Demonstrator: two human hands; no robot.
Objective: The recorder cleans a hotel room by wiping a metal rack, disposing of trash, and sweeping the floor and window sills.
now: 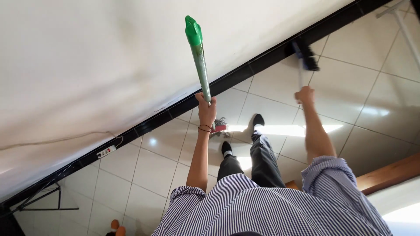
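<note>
My left hand point(206, 109) is closed around a long green handle point(199, 57) with a capped top; it runs down to a red and grey head point(219, 126) on the tiled floor point(350, 87) by my feet. A thin band circles that wrist. My right hand point(305, 94) grips the pale handle of a brush, and its black bristles point(307, 56) lie against the floor close to the black baseboard point(245, 70). Both arms are stretched forward from striped sleeves. My legs in dark trousers and black socks stand between them.
A white wall point(87, 65) rises behind the baseboard. A white power strip point(106, 151) with a cable lies at the wall's foot. A dark metal frame point(43, 203) stands at the lower left, a wooden edge point(389, 175) at the right, a white pole point(407, 30) at the upper right. Someone's toes point(116, 227) show at the bottom.
</note>
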